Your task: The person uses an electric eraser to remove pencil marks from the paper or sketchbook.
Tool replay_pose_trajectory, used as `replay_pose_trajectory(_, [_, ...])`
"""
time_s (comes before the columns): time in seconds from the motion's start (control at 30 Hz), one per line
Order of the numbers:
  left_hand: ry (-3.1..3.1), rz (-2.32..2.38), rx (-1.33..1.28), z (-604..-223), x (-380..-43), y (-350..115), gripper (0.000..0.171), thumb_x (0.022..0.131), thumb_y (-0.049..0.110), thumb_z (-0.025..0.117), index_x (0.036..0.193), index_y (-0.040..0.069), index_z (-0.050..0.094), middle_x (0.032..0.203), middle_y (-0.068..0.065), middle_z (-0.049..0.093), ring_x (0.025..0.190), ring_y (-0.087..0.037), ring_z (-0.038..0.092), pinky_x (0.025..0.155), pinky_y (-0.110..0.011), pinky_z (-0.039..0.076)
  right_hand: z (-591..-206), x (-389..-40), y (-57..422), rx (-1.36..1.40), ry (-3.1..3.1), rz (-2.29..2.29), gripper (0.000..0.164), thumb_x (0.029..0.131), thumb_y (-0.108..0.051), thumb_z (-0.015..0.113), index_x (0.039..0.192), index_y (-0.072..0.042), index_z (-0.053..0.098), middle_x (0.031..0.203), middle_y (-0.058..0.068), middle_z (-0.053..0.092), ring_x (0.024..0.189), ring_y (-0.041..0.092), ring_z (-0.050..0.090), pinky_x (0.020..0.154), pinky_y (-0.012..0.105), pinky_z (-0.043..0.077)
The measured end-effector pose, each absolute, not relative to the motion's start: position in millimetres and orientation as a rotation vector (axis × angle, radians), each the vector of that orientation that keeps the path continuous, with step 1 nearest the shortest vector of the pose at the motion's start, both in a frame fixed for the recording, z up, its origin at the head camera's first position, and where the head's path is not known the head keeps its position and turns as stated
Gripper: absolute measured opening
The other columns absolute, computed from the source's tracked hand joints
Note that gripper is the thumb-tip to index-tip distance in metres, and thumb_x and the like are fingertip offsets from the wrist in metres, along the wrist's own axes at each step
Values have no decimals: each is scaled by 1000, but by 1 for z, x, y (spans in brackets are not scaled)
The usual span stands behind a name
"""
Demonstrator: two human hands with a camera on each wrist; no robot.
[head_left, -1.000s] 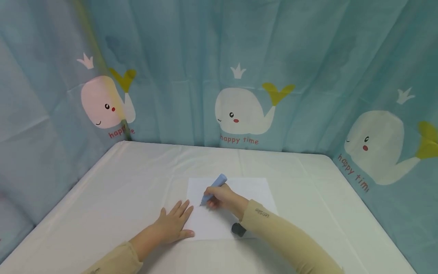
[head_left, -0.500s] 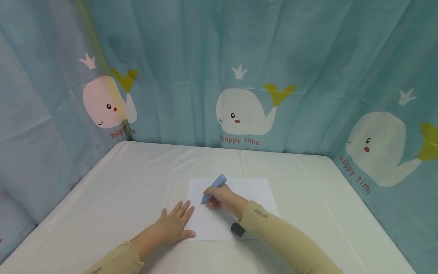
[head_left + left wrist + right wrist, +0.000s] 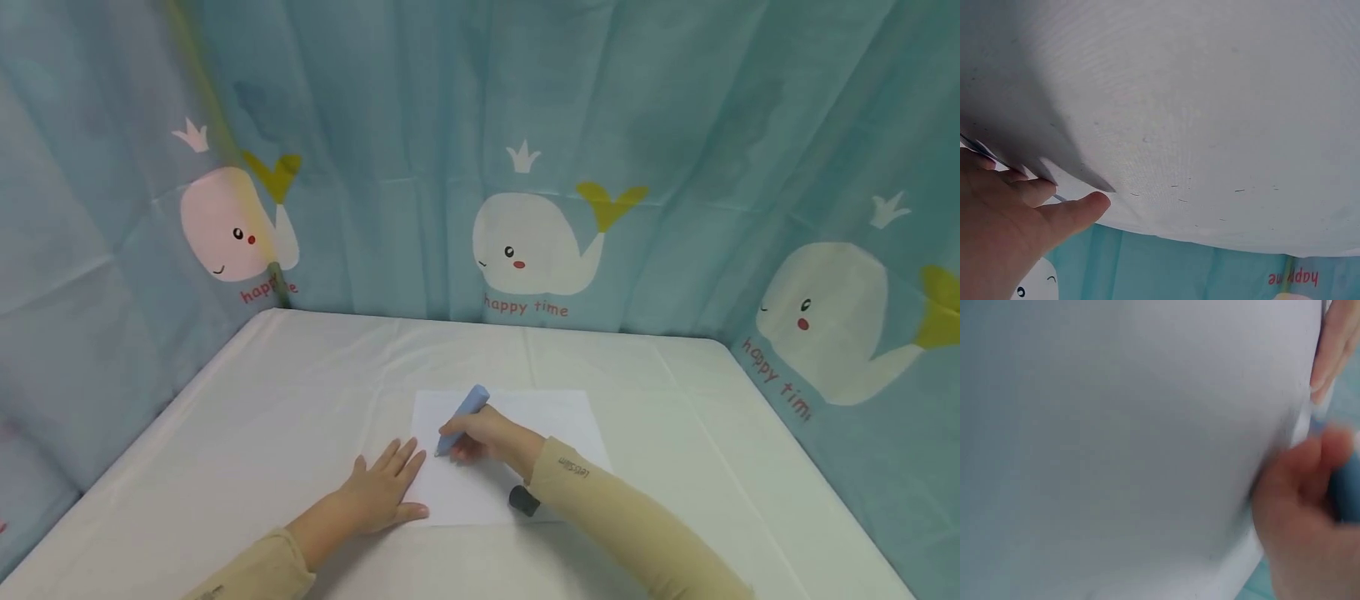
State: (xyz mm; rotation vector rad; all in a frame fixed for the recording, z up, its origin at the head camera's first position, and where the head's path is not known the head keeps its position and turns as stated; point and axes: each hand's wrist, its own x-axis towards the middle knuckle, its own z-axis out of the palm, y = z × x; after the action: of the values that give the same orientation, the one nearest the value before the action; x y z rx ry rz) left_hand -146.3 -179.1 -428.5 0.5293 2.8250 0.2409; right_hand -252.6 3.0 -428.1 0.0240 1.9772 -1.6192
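My right hand [image 3: 483, 433] grips a blue marker [image 3: 469, 405], its thumb and fingers curled round the barrel. The marker leans up to the right, and its tip meets the left part of a white sheet of paper [image 3: 551, 412]. My left hand [image 3: 382, 490] lies flat with fingers spread, its fingertips and thumb on the sheet's left edge. A short black cap [image 3: 522, 500] lies on the paper near its front edge, beside the right sleeve. In the right wrist view the right hand [image 3: 1300, 494] is blurred around the marker [image 3: 1346, 487].
A white cloth covers the table [image 3: 285, 400]. Blue curtains [image 3: 390, 125] printed with whales hang behind it and along both sides. The right sleeve [image 3: 622, 517] crosses over the sheet's front right corner.
The marker and right hand first shift slightly away, then back toward me and a little left, staying on the paper. The left hand stays in place.
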Motion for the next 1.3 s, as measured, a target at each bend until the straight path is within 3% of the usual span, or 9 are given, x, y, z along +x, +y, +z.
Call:
replay_pose_trajectory(0.43, [2824, 258, 540, -428, -145, -179, 84, 91, 56, 56, 147, -3, 33, 156, -23, 23, 143, -44, 19, 97, -77, 22, -427, -251, 1, 33, 1964, -1634, 37, 84, -11, 73, 109, 6, 54, 65, 8, 61, 51, 12, 56, 52, 21, 48])
replay_pose_trajectory(0.8, [2817, 243, 529, -427, -146, -178, 85, 91, 57, 55, 148, -2, 32, 157, -22, 22, 143, -43, 18, 97, -76, 23, -425, -248, -1, 1, 1998, -1591, 27, 84, -14, 74, 99, 3, 59, 63, 7, 62, 51, 12, 56, 51, 21, 49])
replay_pose_trajectory(1.3, [2828, 257, 537, -425, -145, -178, 85, 91, 56, 56, 147, -3, 33, 156, -24, 23, 143, -44, 19, 97, -76, 23, -423, -248, -2, 38, 2004, -1598, 30, 82, -12, 75, 103, 4, 59, 64, 8, 61, 51, 12, 56, 52, 22, 49])
